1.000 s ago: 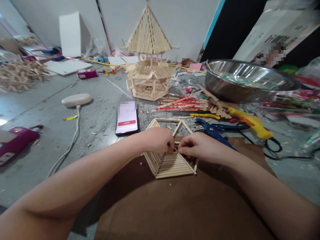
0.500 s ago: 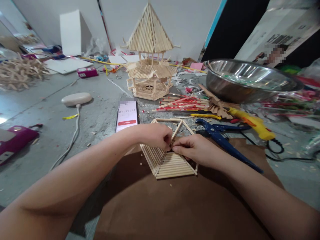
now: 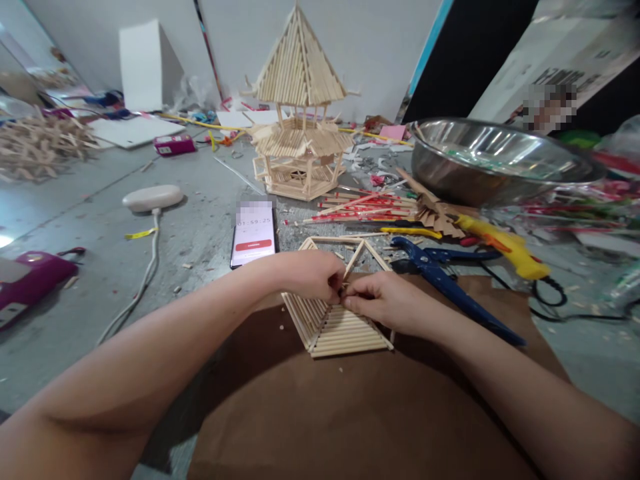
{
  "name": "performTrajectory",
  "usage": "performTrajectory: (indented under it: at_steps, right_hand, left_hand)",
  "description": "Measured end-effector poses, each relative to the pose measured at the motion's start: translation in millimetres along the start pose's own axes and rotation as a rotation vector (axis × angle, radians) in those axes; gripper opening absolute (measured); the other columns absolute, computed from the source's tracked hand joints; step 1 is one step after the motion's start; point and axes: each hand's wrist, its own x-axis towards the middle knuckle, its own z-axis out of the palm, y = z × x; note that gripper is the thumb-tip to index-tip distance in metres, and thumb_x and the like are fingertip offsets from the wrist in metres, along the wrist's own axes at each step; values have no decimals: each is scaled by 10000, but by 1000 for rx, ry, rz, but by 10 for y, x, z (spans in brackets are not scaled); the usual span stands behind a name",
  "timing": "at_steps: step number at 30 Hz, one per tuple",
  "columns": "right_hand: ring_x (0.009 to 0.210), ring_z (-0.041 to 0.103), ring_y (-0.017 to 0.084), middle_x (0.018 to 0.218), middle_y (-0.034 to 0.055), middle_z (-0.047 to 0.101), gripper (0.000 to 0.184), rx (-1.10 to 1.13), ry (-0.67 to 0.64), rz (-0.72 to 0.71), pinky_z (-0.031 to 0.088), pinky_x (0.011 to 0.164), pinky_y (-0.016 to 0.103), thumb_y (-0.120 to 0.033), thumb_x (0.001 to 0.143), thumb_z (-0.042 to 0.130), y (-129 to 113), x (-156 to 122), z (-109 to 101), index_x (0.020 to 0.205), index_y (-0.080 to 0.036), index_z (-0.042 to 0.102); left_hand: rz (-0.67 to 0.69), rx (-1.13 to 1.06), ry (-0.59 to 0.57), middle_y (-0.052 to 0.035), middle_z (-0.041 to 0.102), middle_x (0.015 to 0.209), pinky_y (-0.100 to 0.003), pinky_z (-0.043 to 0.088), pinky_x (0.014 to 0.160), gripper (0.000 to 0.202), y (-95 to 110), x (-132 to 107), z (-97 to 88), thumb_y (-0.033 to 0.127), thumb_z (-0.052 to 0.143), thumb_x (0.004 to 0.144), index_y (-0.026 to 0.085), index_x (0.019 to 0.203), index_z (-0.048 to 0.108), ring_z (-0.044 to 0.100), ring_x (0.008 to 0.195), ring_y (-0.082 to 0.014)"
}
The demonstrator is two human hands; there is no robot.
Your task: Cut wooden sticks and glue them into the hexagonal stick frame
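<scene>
A hexagonal roof piece (image 3: 336,328) made of thin wooden sticks lies on a brown sheet (image 3: 350,413) in front of me. My left hand (image 3: 311,275) and my right hand (image 3: 383,300) meet over its middle, fingertips pinched together at the peak. What sits between the fingertips is too small to name. The far half of the roof is an open stick frame (image 3: 356,248).
A finished stick pagoda (image 3: 299,110) stands behind. A phone (image 3: 254,237) lies to the left, blue pliers (image 3: 445,277) and a yellow glue gun (image 3: 505,245) to the right, with a steel bowl (image 3: 495,160) beyond. Red-tipped sticks (image 3: 367,205), a white corded device (image 3: 153,198) and a loose stick pile (image 3: 40,147) lie about.
Both hands have drawn closer together over the roof's peak. My right hand shifted left, uncovering more of the blue pliers.
</scene>
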Motion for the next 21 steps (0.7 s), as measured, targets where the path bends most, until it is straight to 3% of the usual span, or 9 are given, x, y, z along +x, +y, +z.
performTrajectory:
  at_steps: [21]
  right_hand:
    - [515, 380, 70, 544, -28, 454, 216, 15, -18, 5, 261, 478, 193, -284, 695, 425, 7, 1, -13, 625, -145, 575]
  left_hand:
    - [-1, 23, -10, 5, 603, 662, -188, 295, 468, 247, 6, 1, 8, 356, 511, 620, 179, 767, 600, 470, 532, -89]
